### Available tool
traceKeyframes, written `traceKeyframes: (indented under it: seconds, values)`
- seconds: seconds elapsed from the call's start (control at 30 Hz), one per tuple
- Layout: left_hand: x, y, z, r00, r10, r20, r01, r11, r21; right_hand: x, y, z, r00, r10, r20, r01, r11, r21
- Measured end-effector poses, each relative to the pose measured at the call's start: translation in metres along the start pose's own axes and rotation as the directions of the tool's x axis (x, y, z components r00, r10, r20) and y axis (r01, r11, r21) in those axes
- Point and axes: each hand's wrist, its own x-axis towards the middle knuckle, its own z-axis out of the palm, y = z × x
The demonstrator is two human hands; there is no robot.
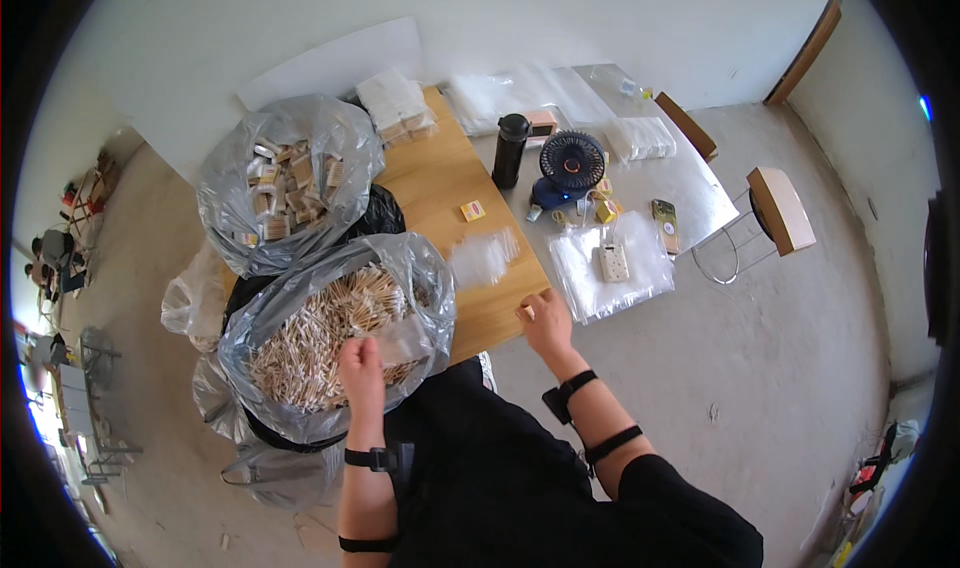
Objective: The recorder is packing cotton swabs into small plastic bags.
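My left hand (361, 363) is closed on a small clear plastic bag (402, 341), held above a large grey plastic sack (436, 268). Loose cotton swabs with wooden sticks (300, 358) fill that sack. By the near edge of the wooden table (430, 183), my right hand (547, 325) has its fingers drawn together; whatever is between them is too small to make out. A stack of clear small bags (484, 259) lies on the wood close to both hands. Beyond it sits a small yellow box (472, 211).
Another grey sack (225, 203) holds packed bundles (290, 190). On the grey table to the right stand a black bottle (511, 151) and a fan (572, 161), with a power strip (613, 263), a phone (665, 225) and plastic sheets (580, 298). A stool (780, 211) is farther right.
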Motion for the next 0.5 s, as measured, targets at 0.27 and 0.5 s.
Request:
traceKeyframes:
  seconds: [0.27,0.5]
  values:
    - [-0.012,0.027,0.063,0.950,0.282,0.136,-0.284,0.959,-0.011,-0.014,-0.073,-0.013,0.939,-0.026,0.342,-0.267,0.570,0.777]
    - [0.020,-0.003,0.055,0.815,0.457,0.357,-0.574,0.550,0.607,0.074,-0.014,0.020,0.974,0.218,0.063,-0.217,0.819,0.531]
